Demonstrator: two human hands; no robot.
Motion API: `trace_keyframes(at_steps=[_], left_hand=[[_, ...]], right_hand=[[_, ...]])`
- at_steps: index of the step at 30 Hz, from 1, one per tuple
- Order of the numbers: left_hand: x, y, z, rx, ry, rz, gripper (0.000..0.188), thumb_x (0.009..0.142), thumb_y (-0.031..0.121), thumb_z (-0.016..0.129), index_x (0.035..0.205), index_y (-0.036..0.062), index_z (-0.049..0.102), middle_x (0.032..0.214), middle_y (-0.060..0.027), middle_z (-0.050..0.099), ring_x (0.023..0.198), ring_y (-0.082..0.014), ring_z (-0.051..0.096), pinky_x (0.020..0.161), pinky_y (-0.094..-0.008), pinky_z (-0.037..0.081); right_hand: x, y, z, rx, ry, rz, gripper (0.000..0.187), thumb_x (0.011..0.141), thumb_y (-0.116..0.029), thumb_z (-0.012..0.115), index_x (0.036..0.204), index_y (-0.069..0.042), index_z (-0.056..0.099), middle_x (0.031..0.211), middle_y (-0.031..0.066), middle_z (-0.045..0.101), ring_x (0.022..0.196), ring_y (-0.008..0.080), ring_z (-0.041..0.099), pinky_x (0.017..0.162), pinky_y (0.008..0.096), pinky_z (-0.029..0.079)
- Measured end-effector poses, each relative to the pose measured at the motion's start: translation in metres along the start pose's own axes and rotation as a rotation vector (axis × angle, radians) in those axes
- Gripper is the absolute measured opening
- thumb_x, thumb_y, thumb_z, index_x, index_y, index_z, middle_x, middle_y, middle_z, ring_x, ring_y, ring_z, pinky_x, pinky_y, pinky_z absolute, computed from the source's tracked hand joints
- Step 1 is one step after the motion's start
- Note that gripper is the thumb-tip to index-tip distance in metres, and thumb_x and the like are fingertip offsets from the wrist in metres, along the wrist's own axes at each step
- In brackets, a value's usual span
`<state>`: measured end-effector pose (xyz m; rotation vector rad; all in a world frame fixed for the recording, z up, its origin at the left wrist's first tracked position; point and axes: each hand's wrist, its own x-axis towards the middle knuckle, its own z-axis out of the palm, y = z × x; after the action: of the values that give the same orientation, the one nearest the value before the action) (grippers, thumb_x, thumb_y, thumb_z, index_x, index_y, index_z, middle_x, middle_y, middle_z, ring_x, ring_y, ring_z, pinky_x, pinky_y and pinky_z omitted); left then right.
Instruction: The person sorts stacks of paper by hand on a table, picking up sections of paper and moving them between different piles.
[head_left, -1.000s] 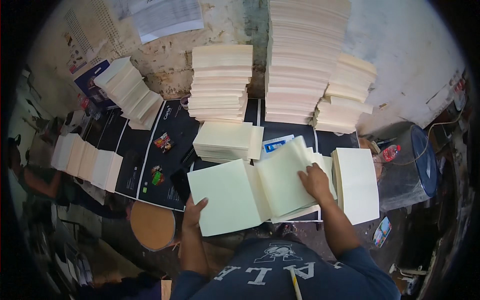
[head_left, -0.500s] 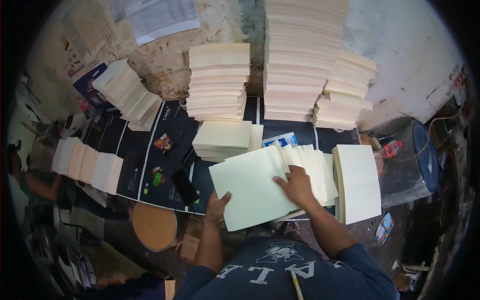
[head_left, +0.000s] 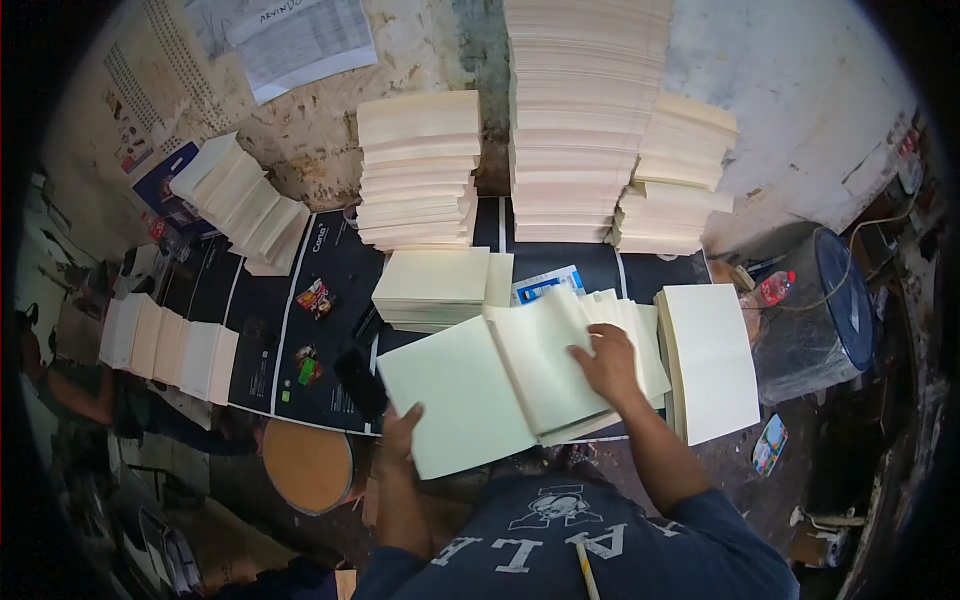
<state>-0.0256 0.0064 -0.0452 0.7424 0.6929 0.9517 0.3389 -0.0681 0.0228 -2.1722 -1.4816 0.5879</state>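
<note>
pinching a pale sheet [head_left: 455, 400] overhanging the table [head_left: 258, 345], the left hand [head_left: 398, 440] could drop it if its hold loosens, while the right hand [head_left: 606, 366], grip unclear, lies on fanned cream sheets [head_left: 545, 365].

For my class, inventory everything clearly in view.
table: one, black, centre
open sheets: several, pale green and cream, front
tall pile: one, cream, table's back
other piles: several, whitish, across table
phone: one, black, left of sheets
packet: one, blue-white, behind sheets
wrappers: two, multicoloured, table's left
stool: one, orange-brown, lower left
drum: one, grey, blue-lidded, right
bottle: one, red-capped, beside drum
wall papers: several, whitish, upper left
co-worker: one, dark clothing, far left
shirt: one, dark blue, lower edge
left hand: one, gripping green sheet
right hand: one, on cream sheets
</note>
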Motion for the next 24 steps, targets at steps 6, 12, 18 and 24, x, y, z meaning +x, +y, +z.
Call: trace_keyframes(at_steps=[6, 12, 18, 24], left_hand=[[-0.001, 0.010, -0.019, 0.095, 0.113, 0.011, 0.061, 0.088, 0.005, 0.062, 0.142, -0.0014, 0.036, 0.132, -0.0146, 0.054, 0.118, -0.0257, 0.055, 0.101, -0.0389, 0.043], [-0.009, 0.003, -0.015, 0.206, 0.108, 0.043, 0.066, 0.088, 0.003, 0.060, 0.147, -0.0010, 0.030, 0.139, -0.0154, 0.049, 0.124, -0.0269, 0.050, 0.107, -0.0390, 0.037], [-0.006, 0.020, 0.010, 0.128, 0.012, -0.002, 0.062, 0.091, 0.005, 0.062, 0.146, 0.0020, 0.033, 0.137, -0.0146, 0.051, 0.121, -0.0270, 0.053, 0.105, -0.0401, 0.042], [0.002, 0.018, 0.017, 0.026, -0.053, -0.020, 0.067, 0.085, 0.002, 0.060, 0.146, 0.0023, 0.032, 0.135, -0.0167, 0.052, 0.121, -0.0291, 0.054, 0.105, -0.0417, 0.043]], right_hand=[[-0.004, 0.025, 0.044, -0.728, 0.219, -0.203, 0.063, 0.088, -0.027, 0.060, 0.144, -0.007, 0.040, 0.151, 0.0244, 0.033, 0.141, 0.0369, 0.032, 0.111, 0.0549, 0.029], [0.007, 0.078, 0.040, -0.608, -0.075, -0.010, 0.068, 0.100, -0.053, 0.029, 0.156, -0.016, 0.019, 0.163, 0.0119, 0.009, 0.151, 0.0283, 0.005, 0.120, 0.0530, 0.005], [0.008, 0.093, 0.042, -0.528, -0.106, 0.043, 0.070, 0.099, -0.056, 0.027, 0.157, -0.017, 0.014, 0.163, 0.0124, 0.009, 0.151, 0.0268, 0.004, 0.120, 0.0530, 0.004], [0.015, 0.072, 0.036, -0.530, -0.041, -0.002, 0.071, 0.098, -0.059, 0.031, 0.153, -0.014, 0.026, 0.161, 0.0146, 0.015, 0.150, 0.0293, 0.008, 0.117, 0.0592, 0.006]])
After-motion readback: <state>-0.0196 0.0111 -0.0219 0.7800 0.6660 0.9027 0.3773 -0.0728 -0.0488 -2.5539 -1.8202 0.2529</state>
